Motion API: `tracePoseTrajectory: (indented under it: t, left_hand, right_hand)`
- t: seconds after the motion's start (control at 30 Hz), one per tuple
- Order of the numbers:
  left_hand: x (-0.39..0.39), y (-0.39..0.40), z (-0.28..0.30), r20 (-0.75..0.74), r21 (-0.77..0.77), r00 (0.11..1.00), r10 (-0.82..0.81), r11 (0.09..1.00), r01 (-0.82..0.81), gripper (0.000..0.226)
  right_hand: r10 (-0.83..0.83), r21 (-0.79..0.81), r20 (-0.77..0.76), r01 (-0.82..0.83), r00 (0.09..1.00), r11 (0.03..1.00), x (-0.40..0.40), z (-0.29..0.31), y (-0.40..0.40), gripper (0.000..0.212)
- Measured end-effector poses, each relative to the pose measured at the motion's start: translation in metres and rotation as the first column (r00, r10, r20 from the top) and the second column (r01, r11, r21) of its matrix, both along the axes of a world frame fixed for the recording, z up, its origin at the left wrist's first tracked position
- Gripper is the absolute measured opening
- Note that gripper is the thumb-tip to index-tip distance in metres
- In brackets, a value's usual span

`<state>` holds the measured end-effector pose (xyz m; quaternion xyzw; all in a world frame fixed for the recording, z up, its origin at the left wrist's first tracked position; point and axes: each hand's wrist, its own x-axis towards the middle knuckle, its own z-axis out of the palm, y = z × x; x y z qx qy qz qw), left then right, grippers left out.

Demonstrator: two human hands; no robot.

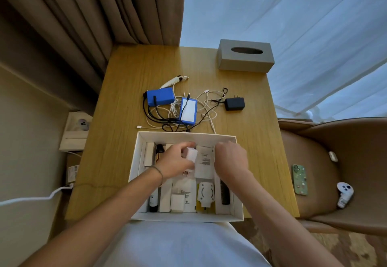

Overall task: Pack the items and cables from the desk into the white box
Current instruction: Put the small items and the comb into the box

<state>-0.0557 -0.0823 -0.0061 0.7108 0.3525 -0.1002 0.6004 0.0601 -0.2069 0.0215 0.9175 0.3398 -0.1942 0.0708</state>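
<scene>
Cables, white and black, are lying in a loose tangle on the desk just beyond the white box, wound around two blue units and running toward a black plug adapter. They are looking light and limp, likely to snag, so I would be lifting each hard unit by its body and gathering the slack cord afterwards. Inside the box, the left hand is closing its grip around a small white charger, prongs seemingly pointing down; it looks rigid and light. The right hand is curling over the box's right side, and I cannot tell whether it is holding anything. A grey tissue box is standing at the smooth wooden desk's far corner, curtains are hanging behind, and a phone is resting on the chair alongside.
</scene>
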Motion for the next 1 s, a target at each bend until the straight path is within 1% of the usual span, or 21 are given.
tracePoseTrajectory:
  t: [0.1,0.17,0.23,0.33,0.43,0.47,0.57,0.67,0.73,0.8,0.83,0.9,1.0]
  left_hand:
    - [0.007,-0.014,-0.018,-0.062,0.211,0.998,-0.010,0.977,0.023,0.084]
    - [0.015,-0.024,-0.026,-0.103,0.327,0.995,0.001,0.945,0.032,0.078]
    - [0.024,-0.035,-0.032,-0.130,0.382,0.992,0.002,0.923,0.048,0.068]
    - [0.038,-0.047,-0.038,-0.180,0.437,0.984,0.014,0.897,0.067,0.064]
    - [0.049,-0.055,-0.044,-0.281,0.535,0.960,0.005,0.831,0.152,0.058]
    - [0.051,-0.057,-0.045,-0.299,0.537,0.954,0.017,0.830,0.153,0.056]
    - [0.056,-0.058,-0.046,-0.308,0.519,0.950,0.056,0.847,0.118,0.052]
    - [0.055,-0.052,-0.044,-0.308,0.495,0.952,0.001,0.854,0.159,0.049]
    - [0.053,-0.046,-0.041,-0.299,0.440,0.952,-0.071,0.874,0.204,0.045]
    - [0.050,-0.037,-0.033,-0.281,0.382,0.949,-0.142,0.891,0.246,0.041]
    - [0.047,-0.035,-0.028,-0.266,0.357,0.950,-0.164,0.899,0.255,0.039]
    - [0.040,-0.025,-0.014,-0.214,0.326,0.965,-0.153,0.920,0.218,0.034]
    - [0.028,-0.006,0.011,-0.070,0.357,0.990,-0.122,0.924,0.139,0.017]
  right_hand:
    - [-0.060,0.100,0.023,0.057,0.998,0.993,0.001,0.011,-0.018,0.024]
    - [-0.079,0.146,0.014,0.076,0.997,0.986,0.000,0.015,-0.026,0.031]
    - [-0.054,0.176,0.008,0.052,0.999,0.983,-0.005,0.018,-0.027,0.034]
    - [-0.011,0.195,0.066,-0.002,0.998,0.981,-0.011,0.018,-0.025,0.041]
    - [0.000,0.174,0.100,-0.018,0.995,0.985,-0.017,0.018,-0.022,0.035]
    - [0.002,0.170,0.093,-0.018,0.996,0.985,-0.018,0.019,-0.021,0.034]
    - [-0.004,0.181,0.086,-0.012,0.996,0.983,-0.017,0.020,-0.021,0.042]
    - [-0.025,0.231,0.062,0.010,0.998,0.973,-0.011,0.019,-0.024,0.042]
    - [-0.028,0.282,0.053,0.012,0.998,0.959,-0.008,0.021,-0.025,0.036]
    - [-0.031,0.350,0.037,0.016,0.999,0.937,-0.004,0.024,-0.023,0.023]
    - [-0.035,0.382,0.027,0.022,0.999,0.924,-0.002,0.025,-0.023,0.018]
    - [-0.043,0.443,0.010,0.034,0.999,0.896,0.005,0.029,-0.017,0.016]
    - [-0.080,0.550,0.023,0.055,0.997,0.833,0.018,0.033,-0.002,0.016]
